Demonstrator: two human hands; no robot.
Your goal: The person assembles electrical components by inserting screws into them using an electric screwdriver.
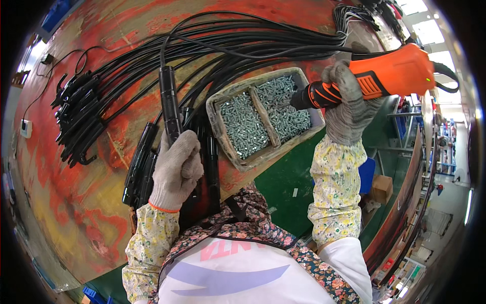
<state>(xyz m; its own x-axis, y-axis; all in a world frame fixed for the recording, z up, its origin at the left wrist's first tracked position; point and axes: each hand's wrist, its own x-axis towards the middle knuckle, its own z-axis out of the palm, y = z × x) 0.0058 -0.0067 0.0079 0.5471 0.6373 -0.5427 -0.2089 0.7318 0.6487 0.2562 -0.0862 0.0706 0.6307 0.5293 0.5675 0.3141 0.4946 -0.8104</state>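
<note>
My left hand [177,169], in a pale knit glove, is closed round the lower end of a black tubular part with a cable [169,96] leaving its top. In my right hand [347,104], in a grey glove, is an orange cordless screwdriver [392,73], its fingers wrapped round the front of the body. The tool's bit points left over the right compartment of a worn two-part box [238,164]. Small silvery screws [244,126] fill both compartments. Whether a screw sits on the bit is too small to tell. More black tubular parts [139,162] lie beside my left hand.
Long black cables [228,38] run across the red, worn table [61,202]. A pile of black cable ends [78,119] lies at the left. Beyond the table's near right edge are a green floor [283,187] and a cardboard box [380,189].
</note>
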